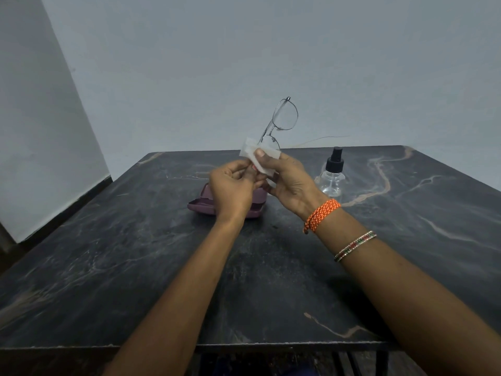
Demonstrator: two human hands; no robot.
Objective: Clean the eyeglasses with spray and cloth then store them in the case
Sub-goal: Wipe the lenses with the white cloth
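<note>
Thin metal-framed eyeglasses (pixel 284 115) stand on end in the air above the table, one lens up, the lower lens wrapped in a white cloth (pixel 257 158). My right hand (pixel 290 180) pinches the cloth around that lower lens, thumb on top. My left hand (pixel 233 188) grips the lower part of the frame, fingers curled; the exact hold is hidden. A purple case (pixel 200 204) lies open on the table behind my left hand, partly hidden. A clear spray bottle (pixel 331 177) with a black pump top stands to the right of my hands.
The dark marble-patterned table (pixel 135 267) has its front edge close to me and its far edge near a pale wall (pixel 244 50). A thin wire (pixel 320 139) runs along the wall behind the bottle.
</note>
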